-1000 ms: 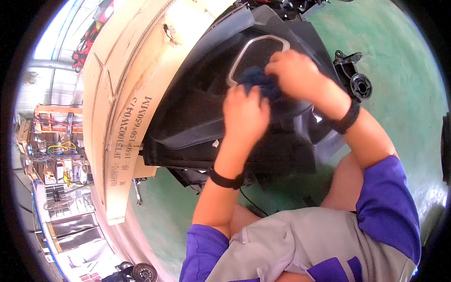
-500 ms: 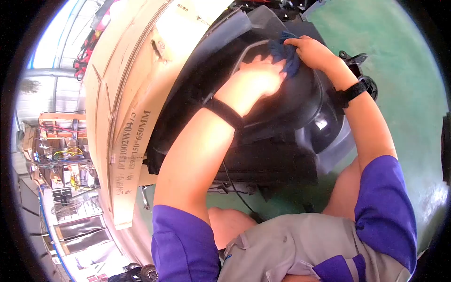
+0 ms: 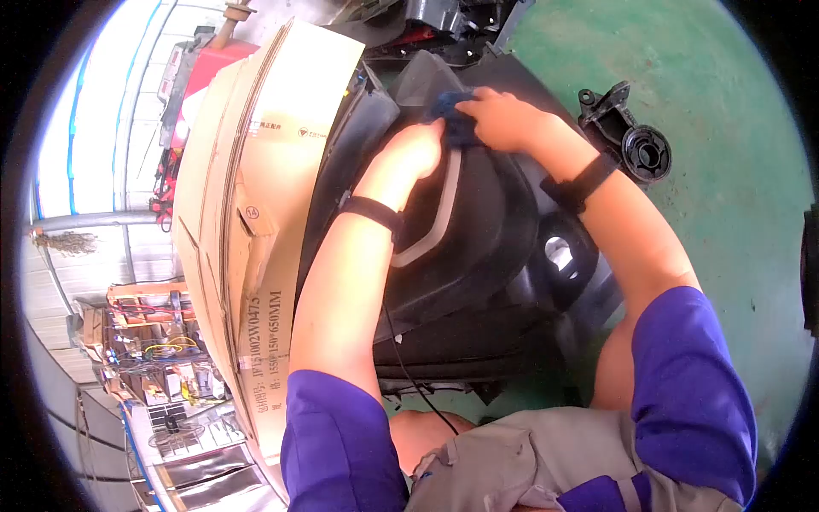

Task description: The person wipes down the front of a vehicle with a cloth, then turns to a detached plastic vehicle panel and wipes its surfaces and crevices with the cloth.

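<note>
A dark blue cloth [image 3: 459, 128] lies bunched on the upper part of a large black moulded plastic panel [image 3: 490, 213] in front of me. My right hand [image 3: 505, 121] grips the cloth's right side, fingers bent over it. At the cloth's left edge is my left hand [image 3: 416, 155], curled closed, apparently pinching that edge; its fingertips are mostly hidden. Below both hands, a pale grey curved strip [image 3: 439, 218] runs along the panel.
Large flattened cardboard [image 3: 273, 213] stands along the panel's left side. A black metal bracket with a round bushing [image 3: 646, 154] rests on the green floor [image 3: 725, 247] at right. Dark parts [image 3: 435, 17] lie beyond the panel. Cluttered shelves [image 3: 162, 341] stand far left.
Both hands and the cloth have moved to the upper end of the pale strip. My left hand, spread on the panel before, is now curled beside the cloth. The view has shifted.
</note>
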Available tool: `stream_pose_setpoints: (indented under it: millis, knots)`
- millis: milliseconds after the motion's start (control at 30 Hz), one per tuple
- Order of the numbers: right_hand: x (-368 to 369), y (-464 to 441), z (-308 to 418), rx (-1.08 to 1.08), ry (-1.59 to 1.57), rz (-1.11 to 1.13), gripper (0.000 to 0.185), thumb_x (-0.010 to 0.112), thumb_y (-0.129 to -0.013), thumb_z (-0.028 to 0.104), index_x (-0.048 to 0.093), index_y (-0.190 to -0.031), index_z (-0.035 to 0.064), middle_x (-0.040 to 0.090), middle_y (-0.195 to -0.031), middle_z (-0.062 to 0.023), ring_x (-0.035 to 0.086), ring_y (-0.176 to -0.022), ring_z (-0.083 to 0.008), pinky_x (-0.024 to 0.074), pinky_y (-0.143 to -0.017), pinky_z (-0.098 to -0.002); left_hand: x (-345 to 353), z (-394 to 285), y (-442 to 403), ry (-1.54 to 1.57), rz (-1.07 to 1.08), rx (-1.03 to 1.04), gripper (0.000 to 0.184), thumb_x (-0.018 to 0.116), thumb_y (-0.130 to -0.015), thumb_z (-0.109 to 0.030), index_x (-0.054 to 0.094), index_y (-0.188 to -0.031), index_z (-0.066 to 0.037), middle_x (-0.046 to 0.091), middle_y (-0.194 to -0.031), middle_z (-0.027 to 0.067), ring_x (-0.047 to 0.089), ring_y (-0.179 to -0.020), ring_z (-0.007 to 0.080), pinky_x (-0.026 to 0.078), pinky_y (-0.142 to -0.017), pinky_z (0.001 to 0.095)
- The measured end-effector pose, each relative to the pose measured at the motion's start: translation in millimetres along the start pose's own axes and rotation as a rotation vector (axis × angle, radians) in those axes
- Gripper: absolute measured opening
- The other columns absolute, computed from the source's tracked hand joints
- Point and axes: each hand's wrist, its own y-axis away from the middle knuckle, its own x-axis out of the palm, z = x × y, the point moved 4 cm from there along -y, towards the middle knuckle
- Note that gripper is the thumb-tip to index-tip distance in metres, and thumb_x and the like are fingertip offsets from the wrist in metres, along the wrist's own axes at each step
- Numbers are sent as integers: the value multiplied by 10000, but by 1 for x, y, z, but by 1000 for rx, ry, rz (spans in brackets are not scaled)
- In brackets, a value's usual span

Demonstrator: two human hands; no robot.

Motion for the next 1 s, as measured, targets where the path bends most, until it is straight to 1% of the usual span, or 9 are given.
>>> stream_pose_setpoints:
  millis: [100, 233, 300, 367, 467, 633, 667, 733, 1000]
  knots:
    - [-9, 9, 29, -79, -29, 252, 630, 522, -925, 429, 406, -1397, 29, 309, -1491, -216, 427, -1287, -395, 350, -1077, -437, 5, 11, -2, 80, -44, 5, 475, 352, -923, -73, 415, -1392, -40, 550, -1251, 263, 547, -1161, 382, 430, -971, 432]
    - [7, 13, 32, -68, 13, 161, 636, 512, -929, 438, 379, -1427, 64, 247, -1522, -214, 327, -1350, -424, 320, -1099, -458, 4, 21, -6, 312, -22, -77, 477, 372, -912, -69, 435, -1384, -51, 556, -1245, 265, 555, -1168, 357, 429, -975, 421]
    - [15, 7, 24, -97, -12, 139, 627, 489, -941, 439, 361, -1446, 91, 205, -1542, -203, 255, -1395, -402, 268, -1130, -456, 4, 26, -8, 483, -19, -133, 441, 375, -940, -174, 471, -1340, -14, 565, -1252, 248, 550, -1173, 327, 418, -982, 402]
    - [24, 0, 14, -208, -34, 39, 610, 444, -948, 449, 400, -1421, 65, 282, -1509, -218, 345, -1346, -413, 295, -1108, -462, 17, 46, -15, 587, -76, -122, 543, 376, -1002, -391, 537, -1256, 61, 577, -1274, 213, 539, -1183, 270, 395, -991, 369]
    - [25, 2, 16, -216, -46, -56, 476, 477, -936, 347, 520, -1324, 74, 411, -1428, -206, 410, -1312, -357, 296, -1104, -445, 18, 53, -10, 509, -96, -183, 551, 408, -986, -397, 530, -1262, 63, 572, -1282, 211, 557, -1145, 293, 402, -980, 387]
    - [-3, 17, 38, -239, -94, -111, 280, 610, -765, 104, 675, -1028, 37, 645, -1098, -178, 587, -1103, -336, 415, -987, -448, 8, 45, 31, 475, -2, -269, 544, 422, -814, 75, 494, -1341, -44, 561, -1254, 251, 556, -1172, 356, 437, -984, 380]
    - [-1, 17, 45, -249, -136, -123, 270, 614, -736, 71, 678, -995, 31, 658, -1041, -180, 606, -1062, -342, 442, -952, -447, 9, 48, 44, 549, 19, -316, 556, 427, -799, 90, 503, -1333, -41, 566, -1250, 249, 557, -1171, 354, 437, -985, 375]
    - [7, 18, 64, -303, -82, -146, 239, 614, -705, 28, 683, -933, 8, 671, -953, -208, 644, -958, -370, 518, -826, -430, 17, 65, 53, 175, 6, -115, 548, 440, -785, 101, 534, -1308, -34, 580, -1246, 235, 562, -1170, 344, 437, -987, 358]
    - [16, 66, 136, -396, 76, 248, 195, 646, -705, 62, 689, -885, -3, 665, -933, -205, 636, -949, -355, 501, -816, -415, 27, 75, 143, 175, 132, -110, 498, 487, -785, 54, 549, -1276, -2, 568, -1265, 233, 545, -1180, 352, 439, -994, 386]
